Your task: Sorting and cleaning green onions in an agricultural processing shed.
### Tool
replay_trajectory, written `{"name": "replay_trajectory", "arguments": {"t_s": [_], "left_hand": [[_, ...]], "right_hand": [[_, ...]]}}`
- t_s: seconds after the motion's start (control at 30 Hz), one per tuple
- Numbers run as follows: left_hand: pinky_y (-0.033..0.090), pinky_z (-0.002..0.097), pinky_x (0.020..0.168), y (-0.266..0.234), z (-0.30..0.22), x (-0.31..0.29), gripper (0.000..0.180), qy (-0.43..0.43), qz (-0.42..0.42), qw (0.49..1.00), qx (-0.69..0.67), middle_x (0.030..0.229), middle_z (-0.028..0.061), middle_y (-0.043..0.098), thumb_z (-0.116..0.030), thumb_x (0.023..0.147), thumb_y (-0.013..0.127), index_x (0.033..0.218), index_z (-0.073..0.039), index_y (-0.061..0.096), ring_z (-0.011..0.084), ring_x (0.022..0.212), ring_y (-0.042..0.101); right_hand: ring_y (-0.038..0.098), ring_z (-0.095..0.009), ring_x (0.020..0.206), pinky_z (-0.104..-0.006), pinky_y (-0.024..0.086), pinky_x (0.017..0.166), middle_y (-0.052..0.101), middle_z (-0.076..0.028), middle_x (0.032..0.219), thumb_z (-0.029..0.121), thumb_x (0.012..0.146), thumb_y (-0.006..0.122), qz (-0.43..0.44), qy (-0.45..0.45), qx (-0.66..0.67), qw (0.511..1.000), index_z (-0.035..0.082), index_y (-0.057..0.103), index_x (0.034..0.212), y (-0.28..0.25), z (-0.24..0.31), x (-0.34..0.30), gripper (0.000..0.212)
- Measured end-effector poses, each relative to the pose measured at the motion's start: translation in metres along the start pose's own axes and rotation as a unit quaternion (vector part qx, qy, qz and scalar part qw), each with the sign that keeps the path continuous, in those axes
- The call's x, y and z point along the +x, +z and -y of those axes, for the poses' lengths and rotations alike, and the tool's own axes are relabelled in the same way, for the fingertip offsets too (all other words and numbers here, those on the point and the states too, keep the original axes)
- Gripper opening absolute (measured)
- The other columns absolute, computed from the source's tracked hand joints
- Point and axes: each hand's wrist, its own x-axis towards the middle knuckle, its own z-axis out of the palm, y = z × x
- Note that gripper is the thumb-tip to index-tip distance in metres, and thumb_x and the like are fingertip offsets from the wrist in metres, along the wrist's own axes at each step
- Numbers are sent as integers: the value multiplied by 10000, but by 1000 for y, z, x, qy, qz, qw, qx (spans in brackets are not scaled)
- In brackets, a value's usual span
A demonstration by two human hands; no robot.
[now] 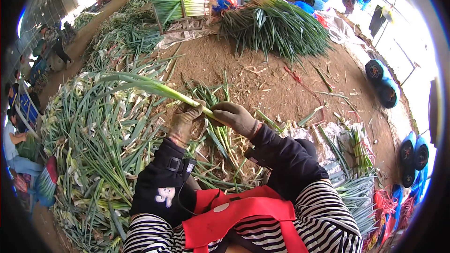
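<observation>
Far left of the grip, at the picture's rim, a seated person (21,165) is partly in view. Nearer, filling the ground left of the left grip, spreads a heap (96,145) of onion leaves and stalks.

The onion (161,88) in hand reaches over that heap: its leaves droop up and left of the left grip, and its pale stem runs down into both hands. The gloved left grip (186,119) is closed around the stem. Ahead of it, well apart, a bundle (187,7) lies on a rack. Loose stalks (220,143) lie below and between the hands.

Just to the right, the right grip (236,118) is also closed on the stem, nearer its base; its fingers hide the root end. The step in hand looks like cleaning the stem, perhaps stripping its outer layer. The next move would call for a steady left hold and a light right pinch drawn along the stem, without snapping it.

Ahead and right of the right grip sits a large pile (276,28); farther right, nearer the body, lies a bound bunch (360,152).
</observation>
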Motion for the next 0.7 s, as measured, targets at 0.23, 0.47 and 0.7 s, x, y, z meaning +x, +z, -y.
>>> {"name": "replay_trajectory", "arguments": {"t_s": [0.23, 0.47, 0.7], "left_hand": [[490, 231, 661, 12, -8, -2, 147, 40, 3, 999, 14, 841, -17, 632, -150, 820, 711, 942, -91, 652, 92, 741, 600], [459, 209, 713, 20, -5, -10, 149, 65, 25, 995, 77, 855, -26, 617, -116, 825, 704, 948, -66, 636, 74, 789, 566], [455, 213, 709, 17, -7, -11, 122, 53, 0, 997, 61, 860, -25, 618, -124, 835, 695, 928, -63, 643, 74, 783, 560]], "right_hand": [[610, -127, 797, -252, 506, 704, 625, -66, 911, 192, 901, 565, 45, 25, 52, 997, -35, 556, 1090, -4, -12, 4, 295], [611, -125, 787, -256, 505, 721, 623, -66, 907, 181, 896, 560, 19, 55, 7, 998, -45, 563, 1055, 6, -12, 6, 276], [652, -211, 846, -320, 537, 772, 639, -145, 978, 93, 889, 490, 74, 27, 86, 993, -82, 532, 1101, -9, -15, -1, 278]]}}
